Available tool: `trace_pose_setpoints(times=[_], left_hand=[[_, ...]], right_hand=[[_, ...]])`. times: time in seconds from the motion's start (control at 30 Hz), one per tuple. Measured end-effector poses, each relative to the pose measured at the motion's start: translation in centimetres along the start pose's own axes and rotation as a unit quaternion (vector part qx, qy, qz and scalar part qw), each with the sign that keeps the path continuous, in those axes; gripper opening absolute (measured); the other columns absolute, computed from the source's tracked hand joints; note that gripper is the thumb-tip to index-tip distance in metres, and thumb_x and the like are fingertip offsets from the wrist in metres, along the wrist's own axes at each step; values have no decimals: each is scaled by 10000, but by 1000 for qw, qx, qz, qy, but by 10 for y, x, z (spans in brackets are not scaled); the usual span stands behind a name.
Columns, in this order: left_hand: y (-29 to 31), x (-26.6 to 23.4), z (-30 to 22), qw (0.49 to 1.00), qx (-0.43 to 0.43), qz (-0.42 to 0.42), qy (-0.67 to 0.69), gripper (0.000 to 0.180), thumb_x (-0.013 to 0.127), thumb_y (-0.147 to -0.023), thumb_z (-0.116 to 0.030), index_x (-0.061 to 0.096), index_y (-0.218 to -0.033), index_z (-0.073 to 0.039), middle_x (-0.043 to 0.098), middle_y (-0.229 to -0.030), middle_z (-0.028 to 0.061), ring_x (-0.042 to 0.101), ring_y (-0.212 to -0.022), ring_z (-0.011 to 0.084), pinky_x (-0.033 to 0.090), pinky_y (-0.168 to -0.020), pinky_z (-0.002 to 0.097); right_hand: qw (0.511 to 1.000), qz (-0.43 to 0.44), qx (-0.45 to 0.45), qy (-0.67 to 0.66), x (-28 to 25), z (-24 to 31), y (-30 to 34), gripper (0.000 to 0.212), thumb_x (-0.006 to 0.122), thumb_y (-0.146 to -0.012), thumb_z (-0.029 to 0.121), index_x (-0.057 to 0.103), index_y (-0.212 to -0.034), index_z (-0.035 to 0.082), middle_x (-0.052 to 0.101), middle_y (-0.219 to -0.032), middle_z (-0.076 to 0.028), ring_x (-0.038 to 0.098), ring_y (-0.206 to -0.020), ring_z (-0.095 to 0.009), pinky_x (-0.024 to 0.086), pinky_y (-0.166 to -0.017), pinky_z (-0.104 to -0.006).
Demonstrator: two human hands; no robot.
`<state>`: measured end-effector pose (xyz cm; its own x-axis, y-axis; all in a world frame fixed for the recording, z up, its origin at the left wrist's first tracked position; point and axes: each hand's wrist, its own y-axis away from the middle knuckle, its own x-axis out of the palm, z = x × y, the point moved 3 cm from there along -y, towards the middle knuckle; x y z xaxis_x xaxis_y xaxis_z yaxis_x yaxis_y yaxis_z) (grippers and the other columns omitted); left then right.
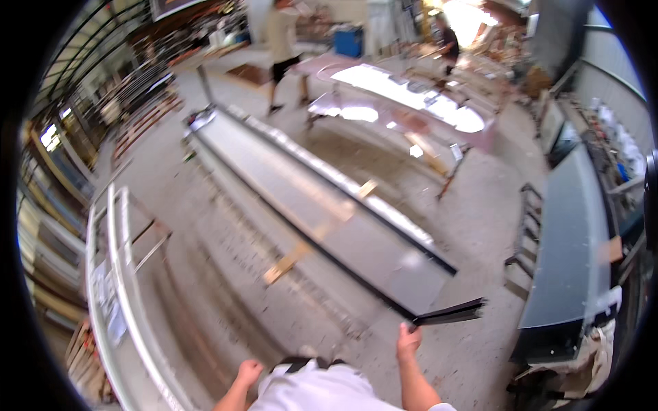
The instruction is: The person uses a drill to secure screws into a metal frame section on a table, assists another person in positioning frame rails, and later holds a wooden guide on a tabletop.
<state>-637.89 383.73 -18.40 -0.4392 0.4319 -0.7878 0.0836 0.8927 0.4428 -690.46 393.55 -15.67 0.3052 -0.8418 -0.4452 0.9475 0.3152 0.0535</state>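
A long grey metal panel lies on wooden battens on the concrete floor and runs away from me to the upper left. At its near corner my right hand grips the end of a dark flat strip that sticks out to the right. A black edge runs along the panel's near side. My left hand hangs low by my body with the fingers curled, holding nothing and well apart from the panel.
A white frame lies at the left. A dark grey bench stands at the right. A pinkish table with shiny sheets is behind the panel. One person walks at the back, another stands farther right. Racks line the left wall.
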Motion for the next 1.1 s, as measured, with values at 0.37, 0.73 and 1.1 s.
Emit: trace_pose_setpoints(times=[0.37, 0.73, 1.1], left_hand=[[-31, 4, 37, 998, -33, 53, -9, 247, 629, -782, -247, 720, -891, -45, 703, -908, 173, 674, -824, 325, 525, -764, 408], [-123, -7, 50, 987, 43, 92, 128, 167, 630, -801, -182, 703, -816, -33, 683, -749, 126, 645, -697, 224, 512, -679, 363], [-249, -212, 130, 974, -31, 43, 220, 196, 608, -790, -179, 692, -830, -7, 651, -703, 146, 649, -677, 245, 514, -668, 365]], right_hand=[[993, 52, 39, -103, 1, -29, -10, 514, 673, -853, 66, 480, -1322, -22, 579, -1033, -77, 547, -897, -173, 466, -823, -310], [942, -179, 105, 263, -30, -40, 75, 497, 757, -830, 355, 576, -1108, -15, 640, -1027, -220, 619, -938, -380, 501, -796, -451], [993, 102, -58, 21, 254, 197, 218, 456, 684, -820, 117, 512, -1205, -56, 599, -973, -122, 582, -798, -201, 505, -740, -346]])
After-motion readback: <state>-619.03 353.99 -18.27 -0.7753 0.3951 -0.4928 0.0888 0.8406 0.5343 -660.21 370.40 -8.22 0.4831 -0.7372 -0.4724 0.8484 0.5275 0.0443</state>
